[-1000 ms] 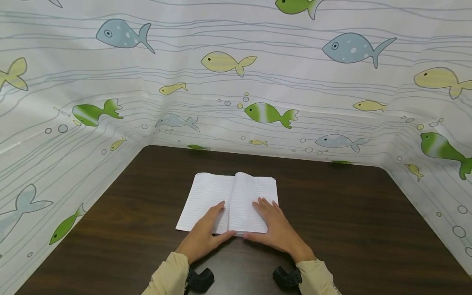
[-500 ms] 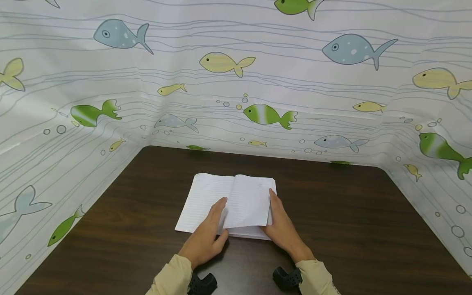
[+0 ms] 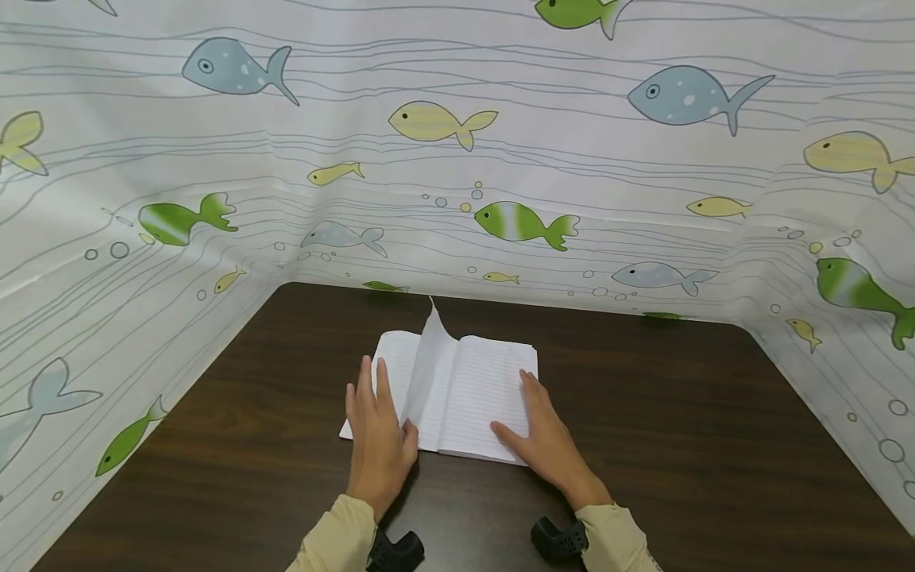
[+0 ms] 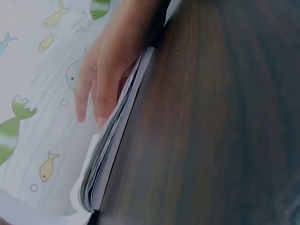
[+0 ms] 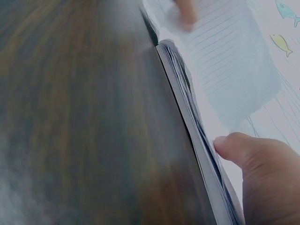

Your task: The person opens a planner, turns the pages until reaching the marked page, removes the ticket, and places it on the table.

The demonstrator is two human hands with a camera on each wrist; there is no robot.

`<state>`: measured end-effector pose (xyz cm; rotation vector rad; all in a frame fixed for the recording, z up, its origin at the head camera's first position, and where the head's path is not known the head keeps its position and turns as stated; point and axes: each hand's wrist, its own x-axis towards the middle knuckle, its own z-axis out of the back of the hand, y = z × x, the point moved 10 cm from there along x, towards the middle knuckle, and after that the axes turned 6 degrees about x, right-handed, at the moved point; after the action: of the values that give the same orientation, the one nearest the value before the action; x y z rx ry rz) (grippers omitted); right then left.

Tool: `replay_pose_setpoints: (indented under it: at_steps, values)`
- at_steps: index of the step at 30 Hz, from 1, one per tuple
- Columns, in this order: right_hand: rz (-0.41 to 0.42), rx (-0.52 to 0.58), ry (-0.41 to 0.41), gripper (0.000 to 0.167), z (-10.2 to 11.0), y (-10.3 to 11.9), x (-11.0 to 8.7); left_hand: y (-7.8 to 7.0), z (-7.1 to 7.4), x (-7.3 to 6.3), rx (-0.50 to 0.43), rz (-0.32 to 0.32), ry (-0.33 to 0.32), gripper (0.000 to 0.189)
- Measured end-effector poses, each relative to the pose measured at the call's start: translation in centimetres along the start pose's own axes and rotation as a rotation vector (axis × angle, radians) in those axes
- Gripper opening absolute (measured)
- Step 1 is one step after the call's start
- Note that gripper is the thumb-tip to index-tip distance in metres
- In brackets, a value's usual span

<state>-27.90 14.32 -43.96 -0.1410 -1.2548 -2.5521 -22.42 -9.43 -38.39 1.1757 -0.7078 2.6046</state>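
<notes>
An open lined notebook [image 3: 486, 397] lies on the dark wooden table. One loose page [image 3: 426, 349] stands up near the spine, its top corner pointing toward the back. My left hand [image 3: 379, 445] is over the left side with fingers straight, its thumb by the raised page's lower edge. On the right side rests my right hand [image 3: 546, 441], fingers stretched along the outer edge and thumb over the paper. In the right wrist view, the right thumb [image 5: 253, 154] lies at the near page edge and a left fingertip [image 5: 186, 14] shows at the top.
The brown tabletop [image 3: 679, 445] surrounds the notebook. A white sheet with printed fish [image 3: 518, 220] rises behind the table and along both sides. Both wrists wear black camera mounts [image 3: 395, 550] beneath cream sleeves [image 3: 332, 540].
A page on the right lifted half a second ago and now stands near the spine. My left hand moved left and its fingers straightened; the right hand stayed by the right edge, its thumb now atop the paper.
</notes>
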Motion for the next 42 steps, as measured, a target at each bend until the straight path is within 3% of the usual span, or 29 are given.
replay_pose_setpoints:
  at_steps: [3,5,6,8,12,14,16,22,29,34,38,42]
  values:
    - [0.02,-0.017,-0.007,0.096,-0.1,0.2,0.1,0.2,1.2,0.1,0.025,0.002,-0.105,0.102]
    - [0.027,-0.026,-0.011,0.094,-0.1,0.2,0.2,0.1,1.4,0.1,0.056,-0.018,-0.122,0.095]
    - [0.029,-0.029,-0.011,0.092,-0.2,0.2,0.2,-0.1,1.3,0.1,0.077,-0.04,-0.1,0.09]
    - [0.028,-0.025,-0.008,0.089,-0.3,0.2,0.2,-0.5,0.3,-0.1,0.076,-0.094,-0.003,0.079]
    - [0.021,-0.015,-0.005,0.078,-0.5,0.2,0.2,-2.0,-3.3,-1.8,-0.055,-0.235,0.381,0.047]
    - [0.027,-0.01,-0.014,0.073,-0.5,0.4,0.2,-2.4,-4.5,-2.8,-0.114,-0.241,0.536,0.043]
    - [0.035,-0.003,-0.036,0.068,-0.3,0.5,0.2,-2.7,-5.1,-3.4,-0.123,-0.243,0.613,0.047]
    - [0.046,-0.005,-0.089,0.059,0.2,0.6,0.1,-2.9,-5.4,-3.6,-0.13,-0.16,0.634,0.044]
    - [0.021,-0.015,-0.078,0.059,0.1,0.1,0.0,-3.0,-5.6,-3.6,-0.108,-0.141,0.625,0.053]
    - [-0.003,-0.028,-0.087,0.059,0.2,-0.1,-0.1,-2.5,-5.8,-3.5,-0.188,-0.047,0.646,0.078]
    - [-0.013,-0.029,-0.041,0.064,-0.2,0.0,0.0,-1.9,-5.6,-3.1,-0.255,0.032,0.613,0.087]
    - [-0.001,-0.052,-0.025,0.069,-0.1,0.1,0.0,-2.0,-5.8,-3.0,-0.281,0.054,0.614,0.089]
